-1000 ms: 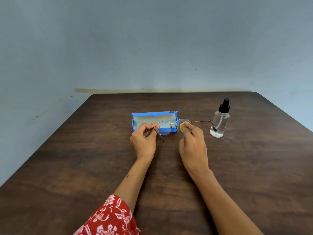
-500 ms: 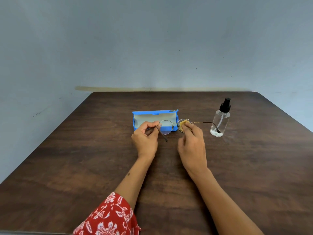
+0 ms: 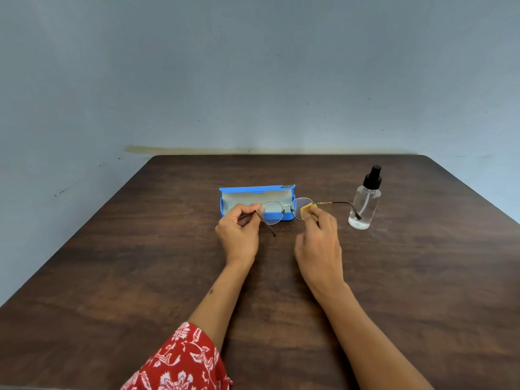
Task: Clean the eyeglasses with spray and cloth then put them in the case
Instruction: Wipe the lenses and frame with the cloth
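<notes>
we work at one dark wooden table (image 3: 140, 277) set against a pale blue-grey wall (image 3: 253, 66), and its near half is bare wood on both sides of our forearms, with one red floral sleeve (image 3: 180, 361) at the near edge. we count two hands, one pair of eyeglasses, one cloth, one case and one bottle. our left hand (image 3: 239, 235) is closed in a pinch on the hinge end of the eyeglasses (image 3: 271, 211), holding them above the wood with one temple angled down toward us. our right hand (image 3: 318, 243) is curled around the small yellow cloth (image 3: 307, 210), pressing it to the right-side lens. the other temple reaches out to the right, its tip in front of the clear spray bottle (image 3: 364, 204), which stands upright with its black pump top on, near the table's right edge. just behind the glasses the blue case (image 3: 253, 190) lies open, pale lining showing. beyond the case a broad strip of table runs to the far edge at the wall, and the left part of the table holds nothing but wood.
</notes>
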### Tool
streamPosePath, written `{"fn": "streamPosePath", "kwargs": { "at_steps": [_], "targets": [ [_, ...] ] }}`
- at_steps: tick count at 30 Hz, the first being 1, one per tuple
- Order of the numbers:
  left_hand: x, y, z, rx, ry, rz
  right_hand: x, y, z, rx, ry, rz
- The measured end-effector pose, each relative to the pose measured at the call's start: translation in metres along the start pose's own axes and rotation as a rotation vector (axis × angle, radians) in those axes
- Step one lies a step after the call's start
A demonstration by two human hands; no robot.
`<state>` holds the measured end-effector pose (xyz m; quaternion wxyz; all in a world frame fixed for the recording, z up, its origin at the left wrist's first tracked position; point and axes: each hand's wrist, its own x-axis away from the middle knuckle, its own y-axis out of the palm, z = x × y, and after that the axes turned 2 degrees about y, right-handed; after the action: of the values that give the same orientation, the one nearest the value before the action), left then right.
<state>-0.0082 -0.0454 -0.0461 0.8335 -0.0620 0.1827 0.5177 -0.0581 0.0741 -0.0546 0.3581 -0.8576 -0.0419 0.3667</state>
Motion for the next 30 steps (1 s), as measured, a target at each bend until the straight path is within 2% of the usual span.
{"fn": "streamPosePath", "kwargs": {
  "at_steps": [4,8,13,18,23,28,30],
  "targets": [
    [-0.001,-0.0008,-0.0018,-0.014,0.004,-0.005,0.0008,0.0018,-0.001,-0.032,-0.047,-0.028],
    [-0.002,-0.0014,-0.0007,-0.004,-0.001,0.008,-0.0025,-0.0031,0.0043,-0.011,0.102,-0.02],
    [-0.0008,0.0004,-0.0006,-0.008,-0.001,-0.004,0.0009,0.0018,-0.0024,-0.028,-0.04,-0.03],
    [-0.0005,0.0002,-0.0007,-0.006,-0.004,0.0,-0.0018,-0.0016,0.0023,-0.007,0.053,-0.007],
    [0.0014,0.0013,0.0004,-0.003,0.003,-0.008,0.001,0.0018,-0.0023,-0.029,-0.043,-0.021],
    [0.0005,0.0004,0.0012,-0.003,-0.014,0.002,-0.0027,-0.0032,0.003,-0.031,0.098,-0.011],
    [0.0015,0.0022,0.0008,-0.007,-0.029,-0.004,-0.0018,-0.0028,0.0016,-0.022,0.08,-0.017]
  ]
}}
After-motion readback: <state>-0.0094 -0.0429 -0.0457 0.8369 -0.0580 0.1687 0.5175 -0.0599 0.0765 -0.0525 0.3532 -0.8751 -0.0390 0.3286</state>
